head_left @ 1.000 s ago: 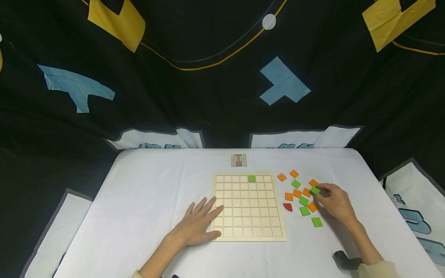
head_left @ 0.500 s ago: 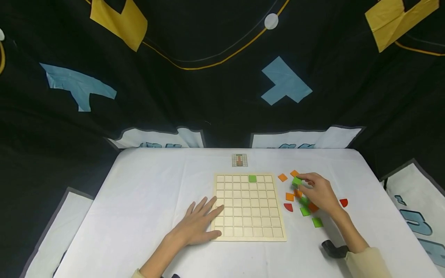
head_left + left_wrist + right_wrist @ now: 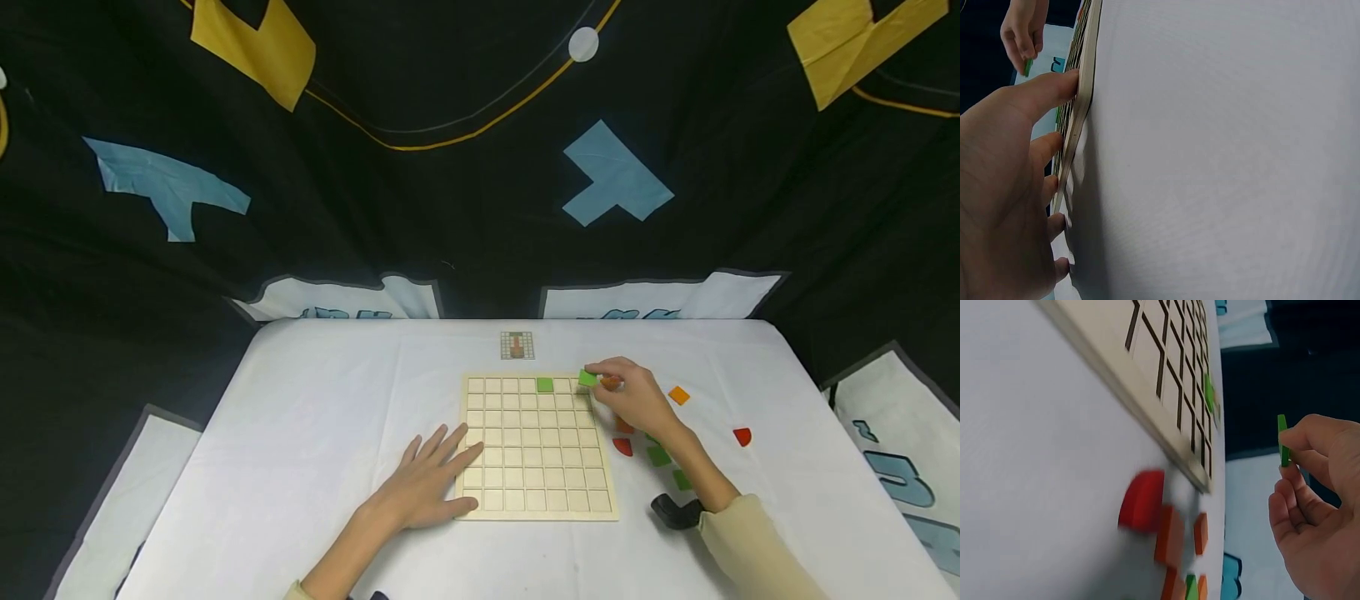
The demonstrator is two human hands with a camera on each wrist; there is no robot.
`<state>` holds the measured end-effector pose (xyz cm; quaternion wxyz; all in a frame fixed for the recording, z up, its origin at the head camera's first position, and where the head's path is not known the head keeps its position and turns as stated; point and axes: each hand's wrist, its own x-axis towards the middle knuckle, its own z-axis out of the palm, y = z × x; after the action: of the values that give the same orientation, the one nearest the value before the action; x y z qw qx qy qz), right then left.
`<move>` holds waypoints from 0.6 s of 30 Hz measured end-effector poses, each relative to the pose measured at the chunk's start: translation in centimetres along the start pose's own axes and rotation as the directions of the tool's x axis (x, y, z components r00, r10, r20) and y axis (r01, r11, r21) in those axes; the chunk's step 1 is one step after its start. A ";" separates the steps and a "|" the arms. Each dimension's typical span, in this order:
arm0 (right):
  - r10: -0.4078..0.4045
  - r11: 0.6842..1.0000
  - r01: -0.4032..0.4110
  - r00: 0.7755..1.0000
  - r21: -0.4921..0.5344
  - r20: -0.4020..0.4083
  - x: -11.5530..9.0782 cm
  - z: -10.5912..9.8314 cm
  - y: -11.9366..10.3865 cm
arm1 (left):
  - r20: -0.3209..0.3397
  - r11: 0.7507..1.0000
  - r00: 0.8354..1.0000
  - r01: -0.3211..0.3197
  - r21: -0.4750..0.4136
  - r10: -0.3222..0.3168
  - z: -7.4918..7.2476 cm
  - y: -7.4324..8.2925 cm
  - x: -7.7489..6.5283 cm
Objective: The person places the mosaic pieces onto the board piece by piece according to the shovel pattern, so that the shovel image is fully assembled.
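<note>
At lower centre in my head view, a left hand (image 3: 420, 492) rests its fingertips, spread well apart, on the left edge of the board (image 3: 533, 437), a slab of pale wood cut by grooves into small squares. A flat green insert (image 3: 544, 385) sits in its top row. Farther right, a right hand (image 3: 637, 396) pinches a green tile (image 3: 587, 378) between thumb and fingers over the board's upper right corner; my right wrist view shows it thin and edge-on.

Black cloth (image 3: 450, 225) fills the upper frame behind a lightly creased white cover (image 3: 322, 400). A small gridded card (image 3: 517, 346) lies at centre, just beyond the board. To the board's right lies a red wedge (image 3: 622, 447), one side curved, near orange squares (image 3: 624, 426) and green squares (image 3: 659, 456); the right hand and forearm (image 3: 708, 475) partly block my view of these. A black device (image 3: 675, 512) shows beside the tan sleeve (image 3: 750, 542). Another red wedge (image 3: 742, 437) lies well apart at right.
</note>
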<state>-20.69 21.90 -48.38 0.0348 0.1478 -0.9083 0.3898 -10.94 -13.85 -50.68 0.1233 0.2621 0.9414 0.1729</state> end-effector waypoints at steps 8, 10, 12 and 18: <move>-0.043 0.997 0.039 0.997 0.061 0.067 2.1 2.3 -1.1 | -0.002 1.000 1.000 -0.004 0.001 0.004 0.0 -0.1 -0.1; -0.052 0.996 0.046 0.995 0.075 0.081 2.5 2.9 -1.2 | -0.003 1.000 1.000 -0.004 0.004 0.004 0.0 -0.1 -0.1; -0.057 0.995 0.048 0.993 0.091 0.101 2.9 3.5 -1.2 | -0.002 1.000 1.000 -0.004 0.006 0.004 0.0 -0.1 -0.1; -0.063 0.992 0.044 0.985 0.114 0.162 3.9 5.0 -1.6 | 0.003 1.000 1.000 -0.002 0.008 0.002 0.0 -0.1 0.0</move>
<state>-23.70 16.35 -50.00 -0.0386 0.2058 -0.8808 0.4247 -10.93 -13.94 -50.74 0.1235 0.2638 0.9416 0.1689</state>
